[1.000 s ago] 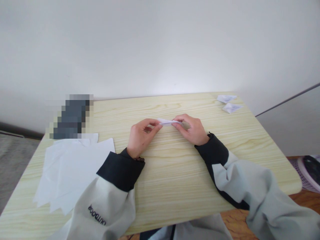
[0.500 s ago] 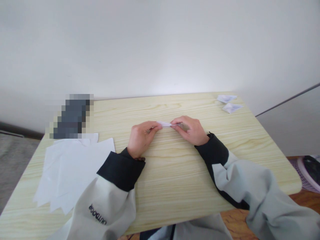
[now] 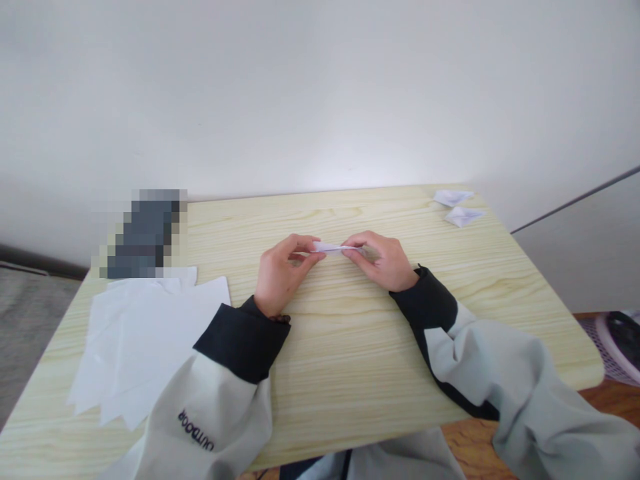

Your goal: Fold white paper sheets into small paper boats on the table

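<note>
A small folded white paper (image 3: 330, 248) is held above the middle of the table, seen nearly edge-on. My left hand (image 3: 287, 270) pinches its left end between thumb and fingers, with the fingers a little apart around the edge. On the other end, my right hand (image 3: 380, 259) is closed, thumb below and fingers above. Its fingers hide the right part of the paper. Two folded white paper pieces, a rear one (image 3: 453, 197) and a nearer one (image 3: 463, 216), lie at the far right corner, apart from both hands.
Several white paper sheets (image 3: 160, 340) lie fanned out on the left of the wooden table (image 3: 340, 373). Behind them is a dark, pixelated object (image 3: 143, 233). The white wall (image 3: 320, 93) borders the back edge. A pink basket (image 3: 607, 347) stands beyond the right edge.
My left fingers have lifted and loosened slightly, showing more of the paper's left end. The right hand has stayed almost where it was.
</note>
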### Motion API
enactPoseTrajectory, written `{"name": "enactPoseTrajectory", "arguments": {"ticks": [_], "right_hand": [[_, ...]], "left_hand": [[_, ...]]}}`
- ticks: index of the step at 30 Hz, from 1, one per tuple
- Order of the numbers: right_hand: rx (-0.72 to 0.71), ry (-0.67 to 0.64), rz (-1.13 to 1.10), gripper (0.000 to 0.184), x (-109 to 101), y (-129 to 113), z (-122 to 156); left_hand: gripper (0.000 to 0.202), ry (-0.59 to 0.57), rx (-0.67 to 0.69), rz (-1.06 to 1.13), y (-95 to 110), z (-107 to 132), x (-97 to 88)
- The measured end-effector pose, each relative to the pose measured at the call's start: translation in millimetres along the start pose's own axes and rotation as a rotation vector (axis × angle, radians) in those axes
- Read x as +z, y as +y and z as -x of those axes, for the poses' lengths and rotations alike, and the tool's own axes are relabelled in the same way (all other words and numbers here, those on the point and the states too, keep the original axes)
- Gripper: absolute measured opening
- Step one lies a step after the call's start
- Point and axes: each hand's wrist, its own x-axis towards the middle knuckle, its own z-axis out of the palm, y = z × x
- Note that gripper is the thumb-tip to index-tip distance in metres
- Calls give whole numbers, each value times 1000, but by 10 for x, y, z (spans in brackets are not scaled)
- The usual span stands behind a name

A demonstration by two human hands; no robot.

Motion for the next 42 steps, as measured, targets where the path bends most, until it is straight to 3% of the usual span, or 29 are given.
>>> {"name": "enactPoseTrajectory", "arguments": {"ticks": [7,19,24,30,35,38,42], "right_hand": [[19,-22,6,8,-6,-2,-1],[-69,-17,22,7,-8,23,-2],[-82,-24,37,8,-9,30,-2],[-25,-2,40,5,-2,17,-2],[62,9,12,11,19,41,9],[158,-9,-46,17,33,59,17],[259,-43,-106,21,38,64,23]], "left_hand": [[14,-14,64,-106,-34,-8,-23],[12,-108,176,-274,-65,-13,-29],[14,-136,54,-269,-34,-11,-38],[21,-103,-142,-17,-16,-29,-51],[44,-86,-190,63,-15,-43,-65],[30,-115,-205,67,-32,-41,-64],[29,-108,-228,90,-52,-34,-62]]}}
